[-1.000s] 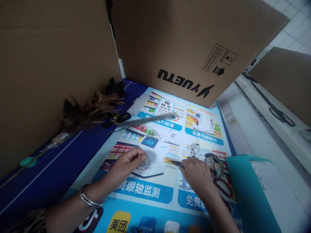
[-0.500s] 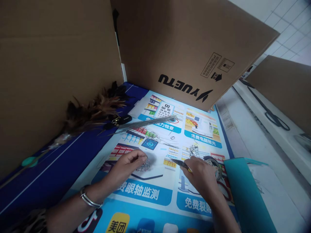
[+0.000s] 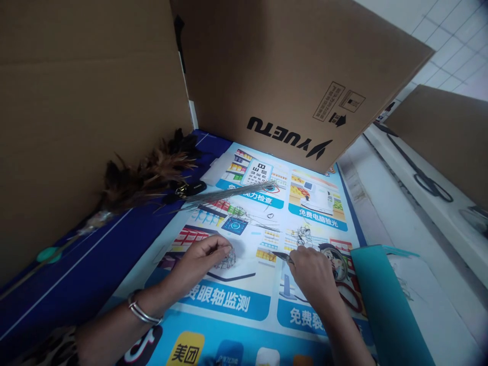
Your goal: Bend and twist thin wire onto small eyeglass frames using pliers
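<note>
My left hand (image 3: 204,259) pinches a small ball of tangled thin wire (image 3: 229,259) between thumb and fingers, just above the printed mat. A silver bangle circles that wrist. To its right, my right hand (image 3: 313,272) is wrapped round the handles of pliers (image 3: 281,255), whose pointed jaws aim left toward the wire ball without touching it. Beyond both hands, a bundle of straight thin wires (image 3: 236,192) lies across the mat. Loose curled wire (image 3: 304,235) rests just past my right hand.
Cardboard boxes (image 3: 290,66) wall off the back and left. A feather duster (image 3: 152,175) and a black key fob (image 3: 197,188) lie at left. Right of my right hand are a roll of tape (image 3: 338,262), a red loop handle (image 3: 351,297) and a teal box (image 3: 389,305).
My right hand has turned slightly, so the pliers' yellow handle part no longer shows. My left hand stays in place on the wire ball. The view has shifted very slightly.
</note>
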{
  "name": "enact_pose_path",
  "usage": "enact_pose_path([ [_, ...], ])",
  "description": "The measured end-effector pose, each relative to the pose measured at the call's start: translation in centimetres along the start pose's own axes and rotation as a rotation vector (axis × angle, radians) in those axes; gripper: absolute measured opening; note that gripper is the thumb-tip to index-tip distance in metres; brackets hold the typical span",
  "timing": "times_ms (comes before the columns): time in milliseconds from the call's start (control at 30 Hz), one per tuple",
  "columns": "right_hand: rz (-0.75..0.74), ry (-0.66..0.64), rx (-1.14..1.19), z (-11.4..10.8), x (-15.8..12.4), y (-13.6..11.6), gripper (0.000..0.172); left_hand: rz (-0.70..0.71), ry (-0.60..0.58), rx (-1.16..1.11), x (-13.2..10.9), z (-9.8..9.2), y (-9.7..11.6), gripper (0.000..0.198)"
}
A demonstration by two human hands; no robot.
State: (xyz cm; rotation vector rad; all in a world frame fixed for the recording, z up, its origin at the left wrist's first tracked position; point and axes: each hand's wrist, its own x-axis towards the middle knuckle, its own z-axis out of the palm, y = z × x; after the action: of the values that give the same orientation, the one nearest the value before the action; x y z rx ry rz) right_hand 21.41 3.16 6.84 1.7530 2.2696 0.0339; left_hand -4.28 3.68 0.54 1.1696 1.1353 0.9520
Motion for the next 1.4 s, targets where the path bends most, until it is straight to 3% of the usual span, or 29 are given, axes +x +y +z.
enact_pose_path([
  [300, -0.073, 0.001, 0.066, 0.0, 0.1, 0.1, 0.017, 0.012, -0.024, 0.027, 0.0, -0.1, -0.3, 0.017],
  [533, -0.029, 0.032, 0.053, 0.1, 0.1, 0.0, 0.015, 0.019, -0.053, 0.054, 0.0, -0.1, -0.3, 0.017],
  [733, -0.084, 0.107, 0.078, -0.5, -0.1, -0.5, 0.011, 0.033, -0.102, 0.063, 0.0, 0.0, -0.1, 0.018],
  [1033, -0.139, 0.202, 0.126, -1.0, -1.1, -1.6, 0.010, 0.061, -0.176, 0.254, -1.1, 2.7, 0.5, 0.023],
  [1267, -0.146, 0.229, 0.095, -1.9, -2.4, -2.6, 0.004, 0.113, -0.091, 0.332, -1.9, 4.6, 1.3, 0.017],
  [1400, -0.156, 0.227, 0.113, -2.1, -2.9, -2.9, 0.005, 0.106, -0.080, 0.251, -1.8, 5.2, 1.2, 0.020],
])
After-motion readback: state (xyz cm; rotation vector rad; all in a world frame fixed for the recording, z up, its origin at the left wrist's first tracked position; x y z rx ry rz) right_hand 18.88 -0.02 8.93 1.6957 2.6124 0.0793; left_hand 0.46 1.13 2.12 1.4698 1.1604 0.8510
